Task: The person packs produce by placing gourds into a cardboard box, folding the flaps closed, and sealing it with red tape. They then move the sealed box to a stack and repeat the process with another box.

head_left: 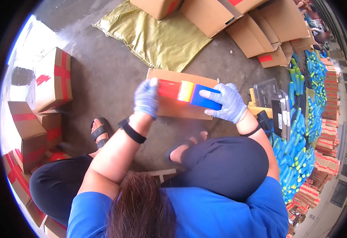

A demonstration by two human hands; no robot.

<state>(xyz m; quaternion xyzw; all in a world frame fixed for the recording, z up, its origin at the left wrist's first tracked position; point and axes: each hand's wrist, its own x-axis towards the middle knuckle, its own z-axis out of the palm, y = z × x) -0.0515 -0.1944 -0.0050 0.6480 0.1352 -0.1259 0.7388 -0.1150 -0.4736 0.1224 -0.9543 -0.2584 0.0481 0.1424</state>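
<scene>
My right hand (229, 104), in a pale blue glove, grips a blue tape dispenser (206, 96) with a yellow part at its front. A strip of red tape (168, 88) stretches from the dispenser to my left hand (146, 98), also gloved, whose fingers are closed at the tape's end. Directly beneath the tape and both hands lies a cardboard box (181, 110) on the floor. Its edges show above and below the tape; the rest is covered by the tape and dispenser.
A yellow woven sack (153, 33) lies beyond the box. Cardboard boxes (254, 33) stand at the upper right, and red-taped boxes (54, 79) at the left. To the right are a weighing scale (281, 113) and a heap of blue-netted green produce (294, 154).
</scene>
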